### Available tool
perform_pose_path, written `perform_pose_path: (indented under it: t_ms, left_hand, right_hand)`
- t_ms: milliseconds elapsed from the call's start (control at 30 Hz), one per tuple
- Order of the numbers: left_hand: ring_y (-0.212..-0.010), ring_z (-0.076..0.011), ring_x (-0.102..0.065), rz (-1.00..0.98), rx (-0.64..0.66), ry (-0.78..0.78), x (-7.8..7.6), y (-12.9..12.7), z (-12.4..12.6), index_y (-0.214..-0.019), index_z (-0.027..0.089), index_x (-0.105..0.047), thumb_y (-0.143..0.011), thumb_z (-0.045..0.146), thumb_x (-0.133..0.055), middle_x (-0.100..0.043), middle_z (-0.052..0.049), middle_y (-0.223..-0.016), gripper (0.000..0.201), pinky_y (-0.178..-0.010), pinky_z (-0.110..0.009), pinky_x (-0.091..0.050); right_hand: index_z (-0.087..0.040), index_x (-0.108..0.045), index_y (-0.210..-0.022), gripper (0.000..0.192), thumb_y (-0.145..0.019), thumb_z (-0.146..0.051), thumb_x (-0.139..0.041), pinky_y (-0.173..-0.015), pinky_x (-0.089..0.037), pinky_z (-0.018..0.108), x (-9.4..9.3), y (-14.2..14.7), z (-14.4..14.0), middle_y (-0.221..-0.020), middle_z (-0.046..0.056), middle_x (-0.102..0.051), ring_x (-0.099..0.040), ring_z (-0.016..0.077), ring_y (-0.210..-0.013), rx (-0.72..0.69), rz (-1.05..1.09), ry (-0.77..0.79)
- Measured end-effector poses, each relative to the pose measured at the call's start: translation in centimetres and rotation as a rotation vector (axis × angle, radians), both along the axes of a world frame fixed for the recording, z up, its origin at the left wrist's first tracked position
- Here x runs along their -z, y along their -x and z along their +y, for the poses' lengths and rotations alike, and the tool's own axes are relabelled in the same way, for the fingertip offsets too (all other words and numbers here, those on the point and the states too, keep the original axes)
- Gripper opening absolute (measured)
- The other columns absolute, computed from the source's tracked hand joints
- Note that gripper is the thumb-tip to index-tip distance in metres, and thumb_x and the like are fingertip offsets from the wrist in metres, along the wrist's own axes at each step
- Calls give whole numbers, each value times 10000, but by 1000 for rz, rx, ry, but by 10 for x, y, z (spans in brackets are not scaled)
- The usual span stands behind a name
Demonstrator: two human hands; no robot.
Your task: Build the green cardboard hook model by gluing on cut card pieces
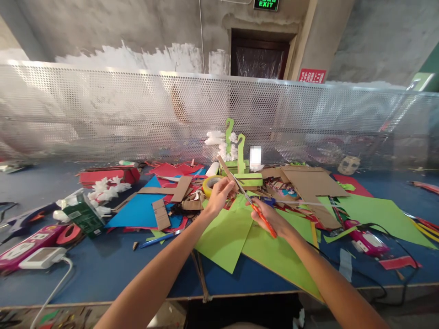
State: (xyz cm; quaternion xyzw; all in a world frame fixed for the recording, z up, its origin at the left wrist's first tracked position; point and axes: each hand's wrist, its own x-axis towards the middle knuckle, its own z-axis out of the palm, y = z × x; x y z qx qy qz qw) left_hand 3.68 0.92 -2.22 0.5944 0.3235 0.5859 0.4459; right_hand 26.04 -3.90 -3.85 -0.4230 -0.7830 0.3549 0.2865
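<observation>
My left hand (221,195) is closed on a narrow cardboard strip (225,167) that tilts up and to the left. In my right hand (270,219) is a pair of scissors (263,218) with orange handles. Its blades point up and left, against or very near the strip by my left fingers; whether they cut into it cannot be told. Below both hands lie sheets of green paper (222,240). Just beyond them stands a green paper construction (242,157) with hooked uprights and white tufts. A roll of yellow tape (210,184) lies beside my left hand.
Blue paper (135,208), red scraps and cardboard pieces (181,188) cover the left middle. A large cardboard sheet (312,179) lies at right. A green box (83,214) and a power bank with a white cable (43,258) stand left. A perforated metal screen (137,114) closes the back.
</observation>
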Motion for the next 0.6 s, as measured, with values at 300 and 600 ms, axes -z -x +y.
perform_pose_path:
  t_ms: [300,600]
  left_hand:
    - [-576,-120,-553,69,46,18,3,-1,1,-727,195,-561,-860,629,-702,-623,3,-642,476,-560,-240,-402]
    - [-485,-99,-477,12,108,108,4,-4,-2,-754,201,-564,-866,605,-707,-596,12,-619,443,-440,-218,-334]
  right_hand:
    - [-218,-555,-1107,633,-947,-822,-455,-442,-263,252,-1,7,-4,-575,-101,-320,-308,111,-442,-1,146,92]
    - [-217,-582,-1111,622,-969,-801,-419,-447,-275,258,-3,9,-7,-571,-85,-336,-318,123,-455,39,131,60]
